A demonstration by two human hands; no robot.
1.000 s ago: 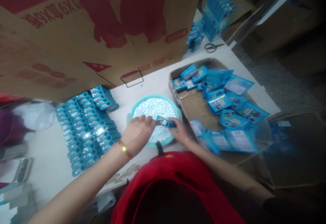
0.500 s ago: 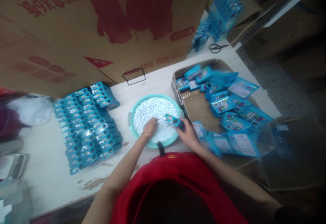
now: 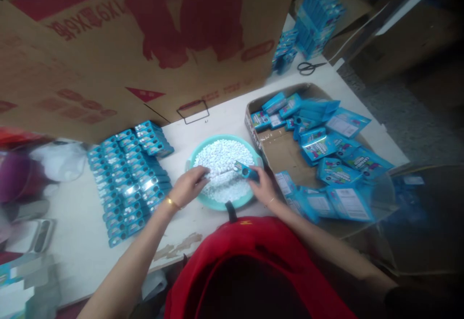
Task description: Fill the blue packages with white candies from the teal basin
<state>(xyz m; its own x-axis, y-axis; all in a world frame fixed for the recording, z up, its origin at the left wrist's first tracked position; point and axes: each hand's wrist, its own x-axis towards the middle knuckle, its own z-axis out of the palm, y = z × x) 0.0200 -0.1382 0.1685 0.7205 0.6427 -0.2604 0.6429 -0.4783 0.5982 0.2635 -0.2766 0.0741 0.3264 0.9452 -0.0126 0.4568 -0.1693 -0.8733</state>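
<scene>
A turquoise basin [image 3: 213, 206] full of small white pellets [image 3: 226, 157] stands in front of me on the white table. My right hand [image 3: 261, 183], over its right side, is closed around a small blue box [image 3: 250, 172] with a round dark opening. The printed end of the box points left over the pellets. My left hand [image 3: 189, 184] is at the basin's left rim, fingers curled together; what they hold, if anything, I cannot make out. A faint pale line crosses the pellets between my hands.
Rows of similar blue boxes [image 3: 132, 183] stand at left. An open carton [image 3: 277, 150] at right holds blue printed packs [image 3: 339, 173]. A large cardboard box [image 3: 145, 34] rises behind the basin. Scissors [image 3: 307, 68] and stacked blue packs [image 3: 317, 19] are at the back right.
My left hand has come up out of the pellets and moved left to the basin's rim. My right hand still holds the blue box, its opening turned slightly. The view has shifted a little.
</scene>
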